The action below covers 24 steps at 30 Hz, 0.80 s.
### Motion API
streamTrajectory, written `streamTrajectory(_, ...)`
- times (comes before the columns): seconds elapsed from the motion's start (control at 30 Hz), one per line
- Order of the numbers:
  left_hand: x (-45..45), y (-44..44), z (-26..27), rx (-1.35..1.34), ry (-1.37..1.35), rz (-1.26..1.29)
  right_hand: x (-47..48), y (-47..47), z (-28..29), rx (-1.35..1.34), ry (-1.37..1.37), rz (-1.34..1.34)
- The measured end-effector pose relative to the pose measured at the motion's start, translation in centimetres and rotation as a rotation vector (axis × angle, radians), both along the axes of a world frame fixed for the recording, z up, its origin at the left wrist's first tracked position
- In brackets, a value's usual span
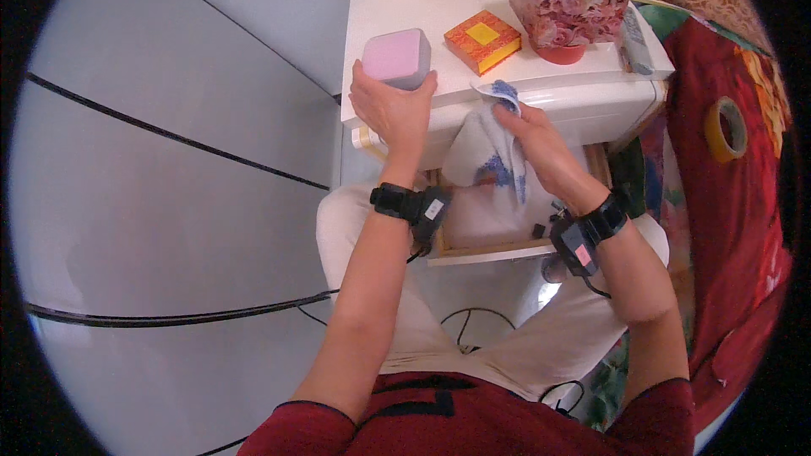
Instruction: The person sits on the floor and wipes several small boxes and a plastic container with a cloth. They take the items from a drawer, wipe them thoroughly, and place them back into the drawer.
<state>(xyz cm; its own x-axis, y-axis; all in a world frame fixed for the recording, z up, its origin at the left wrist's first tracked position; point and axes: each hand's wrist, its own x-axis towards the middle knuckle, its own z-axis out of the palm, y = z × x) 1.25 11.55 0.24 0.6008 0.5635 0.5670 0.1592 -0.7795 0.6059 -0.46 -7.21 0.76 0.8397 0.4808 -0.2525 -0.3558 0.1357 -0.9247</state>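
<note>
My left hand (394,107) grips a pink-topped box with grey sides (394,57) at the left front of a white dresser top (418,6), thumb on one side and fingers on the other. My right hand (538,139) holds a white cloth with blue patches (488,145) between thumb and fingers; it hangs over an open drawer (519,247). Small black pieces (538,230) lie in the drawer. An orange box with a yellow square (483,42) sits on the top between the pink box and a rose-patterned box (570,0), which rests over a red round base (559,54).
A tall grey panelled surface (177,158) stands close on the left. To the right, a roll of yellow tape (727,130) lies on red patterned fabric (716,215). A clear packaged item (635,44) lies at the top's right edge. The drawer extends between my knees.
</note>
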Motion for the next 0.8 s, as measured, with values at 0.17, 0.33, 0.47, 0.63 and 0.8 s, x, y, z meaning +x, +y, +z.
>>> streamTrajectory(0.17,-2.0,0.3,1.7,-0.342,-0.023,-0.152,0.6,-0.3,-0.2,0.045,-0.024,-0.087)
streamTrajectory(0.33,-7.9,0.8,-0.3,-0.372,-0.175,-0.426,-0.4,0.2,1.1,0.201,-0.11,-0.169)
streamTrajectory(0.47,-13.2,-0.6,-1.2,-0.456,-0.048,-0.594,-2.1,-0.6,2.4,0.075,-0.256,0.053)
streamTrajectory(0.63,-15.9,-3.3,-0.6,-0.56,-0.032,-0.781,-4.0,1.0,0.1,0.013,-0.448,0.209)
streamTrajectory(0.8,-16.3,-4.1,-1.3,-0.921,-0.117,-0.778,-4.8,1.9,-0.6,0.167,-0.152,0.085)
